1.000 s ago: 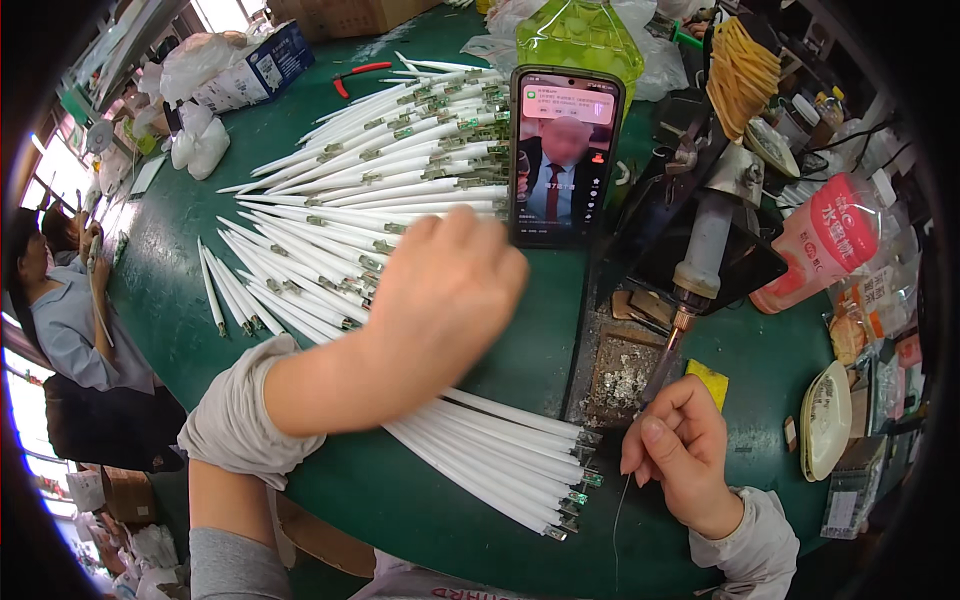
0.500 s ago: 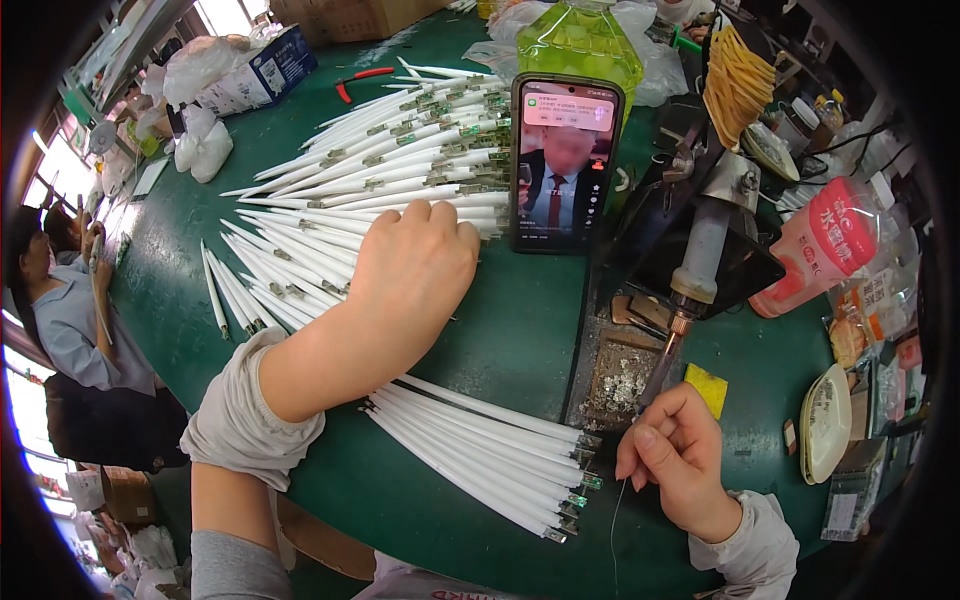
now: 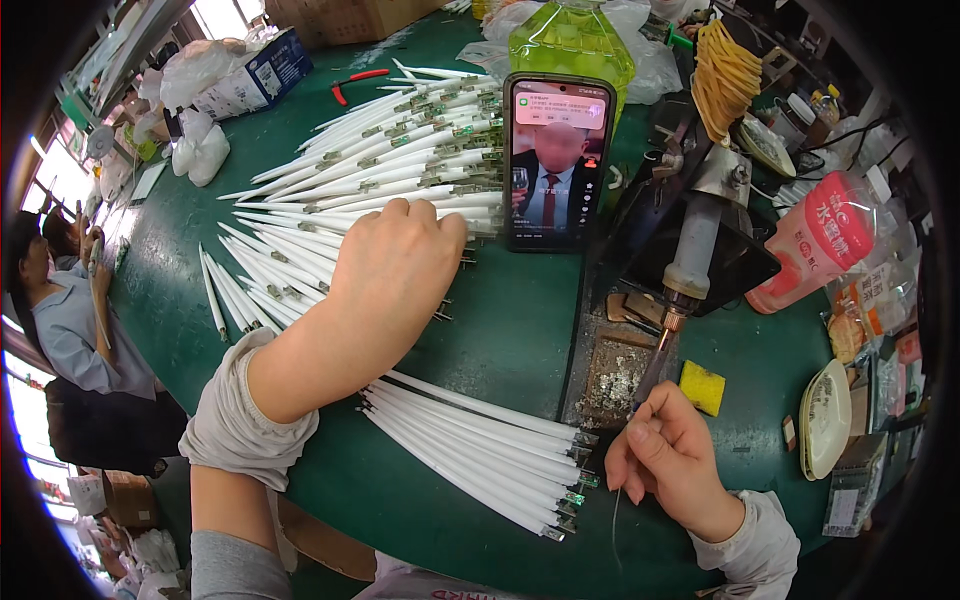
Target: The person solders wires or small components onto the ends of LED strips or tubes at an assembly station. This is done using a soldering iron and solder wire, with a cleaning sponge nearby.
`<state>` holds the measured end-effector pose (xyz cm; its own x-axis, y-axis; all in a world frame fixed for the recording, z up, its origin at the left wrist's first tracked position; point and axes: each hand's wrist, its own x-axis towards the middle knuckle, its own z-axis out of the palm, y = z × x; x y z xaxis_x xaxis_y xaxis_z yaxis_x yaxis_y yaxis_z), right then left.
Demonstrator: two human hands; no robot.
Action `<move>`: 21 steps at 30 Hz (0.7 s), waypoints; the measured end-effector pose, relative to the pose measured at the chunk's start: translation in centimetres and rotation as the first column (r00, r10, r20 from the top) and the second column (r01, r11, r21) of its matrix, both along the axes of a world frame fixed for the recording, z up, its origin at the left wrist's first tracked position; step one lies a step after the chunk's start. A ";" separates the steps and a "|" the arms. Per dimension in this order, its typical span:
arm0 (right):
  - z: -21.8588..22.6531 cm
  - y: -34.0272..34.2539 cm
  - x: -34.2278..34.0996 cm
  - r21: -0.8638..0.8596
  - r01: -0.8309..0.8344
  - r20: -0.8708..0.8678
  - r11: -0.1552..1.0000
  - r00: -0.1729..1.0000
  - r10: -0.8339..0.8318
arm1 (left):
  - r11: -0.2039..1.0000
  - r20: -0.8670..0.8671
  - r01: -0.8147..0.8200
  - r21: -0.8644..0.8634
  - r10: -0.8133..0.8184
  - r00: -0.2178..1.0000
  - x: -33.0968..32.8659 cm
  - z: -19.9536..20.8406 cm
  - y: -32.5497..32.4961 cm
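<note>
My left hand (image 3: 400, 255) rests over a large pile of slim white pointed sticks (image 3: 400, 150) with small circuit boards at their right ends. Its fingers curl down among them, and the fingertips and anything in them are hidden. My right hand (image 3: 675, 450) pinches a thin strand of solder wire (image 3: 615, 530), which trails toward the table's near edge. Just above that hand points the tip of a soldering iron (image 3: 690, 265) clamped in a stand. Between my hands lies a smaller row of white sticks (image 3: 470, 440), board ends to the right.
A phone (image 3: 550, 205) stands upright before a green bottle (image 3: 575, 45). Under the iron lies a tray with metal scraps (image 3: 612, 375), beside a yellow sponge (image 3: 702, 388). A pink bottle (image 3: 815, 240) and a pale dish (image 3: 825, 420) stand right. Another person (image 3: 70, 310) sits at left.
My left hand has drawn slightly left and toward me, and board ends now show beside it. The right hand has shifted a little left, still pinching the wire.
</note>
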<state>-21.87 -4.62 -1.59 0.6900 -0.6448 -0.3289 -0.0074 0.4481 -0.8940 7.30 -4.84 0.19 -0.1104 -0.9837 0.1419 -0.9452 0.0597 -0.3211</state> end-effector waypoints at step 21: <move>0.4 1.4 0.1 -0.317 -0.128 -0.133 0.940 0.987 0.089 | 0.693 -0.677 0.676 -0.250 -0.624 0.389 -7.1 0.4 5.5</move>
<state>-21.74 -3.23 -1.22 0.7317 -0.6529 -0.1958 -0.1506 0.1253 -0.9806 0.15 0.66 0.55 -0.6195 -0.6639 0.4189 -0.5282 0.7473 0.4032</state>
